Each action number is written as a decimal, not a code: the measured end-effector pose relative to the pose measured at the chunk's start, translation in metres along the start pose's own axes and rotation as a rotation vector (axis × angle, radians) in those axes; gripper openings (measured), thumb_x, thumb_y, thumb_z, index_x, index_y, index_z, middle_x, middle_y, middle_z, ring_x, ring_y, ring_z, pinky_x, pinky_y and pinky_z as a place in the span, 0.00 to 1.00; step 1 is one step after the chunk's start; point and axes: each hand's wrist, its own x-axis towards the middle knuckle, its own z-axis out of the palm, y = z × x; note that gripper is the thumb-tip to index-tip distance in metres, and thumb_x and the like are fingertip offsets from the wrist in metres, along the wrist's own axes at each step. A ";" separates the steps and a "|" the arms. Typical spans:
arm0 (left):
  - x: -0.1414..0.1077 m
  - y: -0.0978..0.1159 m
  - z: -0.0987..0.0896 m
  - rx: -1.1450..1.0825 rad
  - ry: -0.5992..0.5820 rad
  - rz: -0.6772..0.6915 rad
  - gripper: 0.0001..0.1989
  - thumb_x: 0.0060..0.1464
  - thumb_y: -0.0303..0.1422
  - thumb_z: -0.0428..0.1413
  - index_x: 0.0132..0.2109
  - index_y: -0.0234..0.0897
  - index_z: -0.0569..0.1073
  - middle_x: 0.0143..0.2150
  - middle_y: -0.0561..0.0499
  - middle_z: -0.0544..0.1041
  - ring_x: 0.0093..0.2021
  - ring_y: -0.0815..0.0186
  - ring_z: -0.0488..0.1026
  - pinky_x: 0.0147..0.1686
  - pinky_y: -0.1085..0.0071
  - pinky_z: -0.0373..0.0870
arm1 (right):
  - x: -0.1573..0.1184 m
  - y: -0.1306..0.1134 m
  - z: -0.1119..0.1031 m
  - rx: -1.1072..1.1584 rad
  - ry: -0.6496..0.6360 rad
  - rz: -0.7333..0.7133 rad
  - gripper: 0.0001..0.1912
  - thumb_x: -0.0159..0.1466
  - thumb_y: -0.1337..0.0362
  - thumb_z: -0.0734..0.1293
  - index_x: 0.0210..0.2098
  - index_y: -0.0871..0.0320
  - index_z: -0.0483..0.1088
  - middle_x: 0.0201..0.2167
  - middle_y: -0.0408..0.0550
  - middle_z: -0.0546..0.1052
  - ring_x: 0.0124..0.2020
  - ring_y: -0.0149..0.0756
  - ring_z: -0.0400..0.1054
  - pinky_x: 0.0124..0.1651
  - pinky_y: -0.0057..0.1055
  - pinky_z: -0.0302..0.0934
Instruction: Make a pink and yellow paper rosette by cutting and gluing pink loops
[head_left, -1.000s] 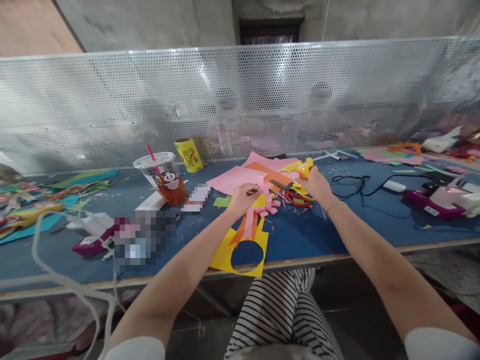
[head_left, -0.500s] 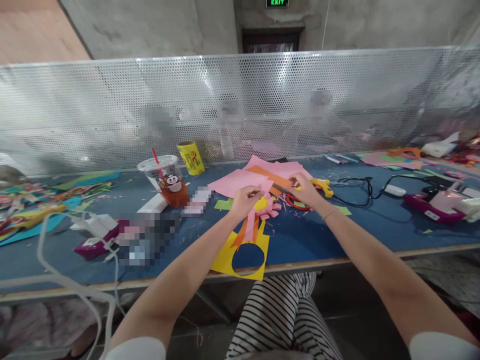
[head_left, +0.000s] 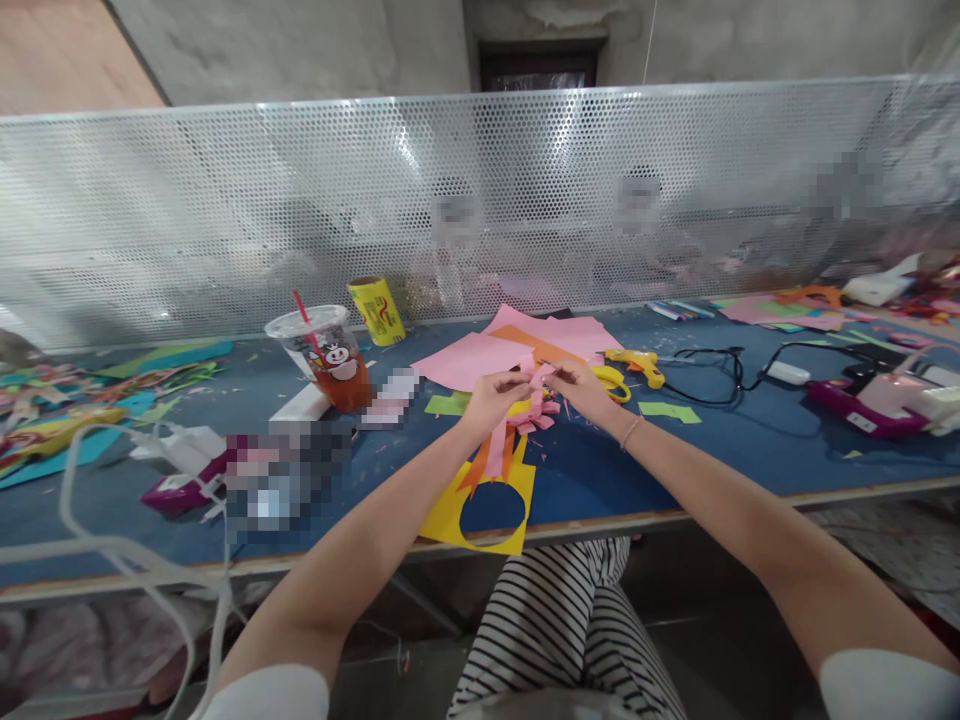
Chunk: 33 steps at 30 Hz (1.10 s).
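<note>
In the head view, both arms reach forward over the blue desk (head_left: 615, 480) and come toward each other, with the elbows wide apart and the forearms slanting inward. The left hand (head_left: 495, 398) is turned inward, its fingers bent and brought narrow, and it holds the pink paper rosette (head_left: 541, 410) at the left side. The right hand (head_left: 586, 390) comes from the other side, palm facing down, with fingertips pinched on the rosette's upper pink strip. The two hands are near each other but apart. The rosette is between and just below them, and its pink and orange tails hang toward the yellow sheet (head_left: 444, 515) with the round hole. The yellow scissors handles (head_left: 619, 384) are just beside the right hand, and the yellow glue gun (head_left: 639, 366) lies beyond them.
</note>
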 end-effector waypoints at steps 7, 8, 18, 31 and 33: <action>0.000 0.001 0.005 -0.426 0.145 -0.233 0.08 0.37 0.24 0.61 0.29 0.30 0.72 0.29 0.48 0.75 0.30 0.70 0.73 0.39 0.70 0.71 | -0.003 -0.011 0.009 -0.036 -0.038 -0.064 0.11 0.56 0.56 0.63 0.27 0.59 0.65 0.27 0.43 0.66 0.30 0.30 0.61 0.34 0.28 0.57; 0.000 0.002 0.006 -0.435 0.168 -0.244 0.08 0.37 0.23 0.60 0.29 0.30 0.71 0.28 0.50 0.74 0.29 0.71 0.73 0.38 0.71 0.71 | -0.004 -0.012 0.011 -0.051 -0.042 -0.081 0.11 0.56 0.56 0.63 0.26 0.59 0.64 0.27 0.43 0.65 0.30 0.29 0.60 0.33 0.27 0.57; -0.002 0.008 0.011 -0.497 0.288 -0.279 0.14 0.36 0.23 0.61 0.30 0.34 0.64 0.24 0.54 0.71 0.23 0.74 0.70 0.30 0.74 0.71 | -0.005 -0.016 0.016 -0.027 -0.067 -0.091 0.09 0.56 0.58 0.64 0.27 0.59 0.65 0.30 0.45 0.65 0.32 0.30 0.61 0.33 0.27 0.58; -0.002 0.005 0.009 -0.335 0.299 -0.157 0.12 0.32 0.31 0.63 0.28 0.33 0.72 0.25 0.54 0.72 0.25 0.73 0.70 0.33 0.71 0.69 | -0.006 -0.011 0.019 0.152 -0.048 0.070 0.11 0.54 0.56 0.65 0.30 0.58 0.64 0.26 0.42 0.66 0.27 0.29 0.62 0.30 0.28 0.59; -0.003 0.005 0.010 -0.291 0.278 -0.148 0.13 0.32 0.31 0.62 0.30 0.33 0.72 0.26 0.53 0.73 0.25 0.71 0.71 0.33 0.70 0.70 | -0.005 -0.011 0.018 0.180 -0.032 0.076 0.11 0.54 0.56 0.65 0.28 0.58 0.63 0.25 0.41 0.66 0.26 0.28 0.61 0.30 0.27 0.58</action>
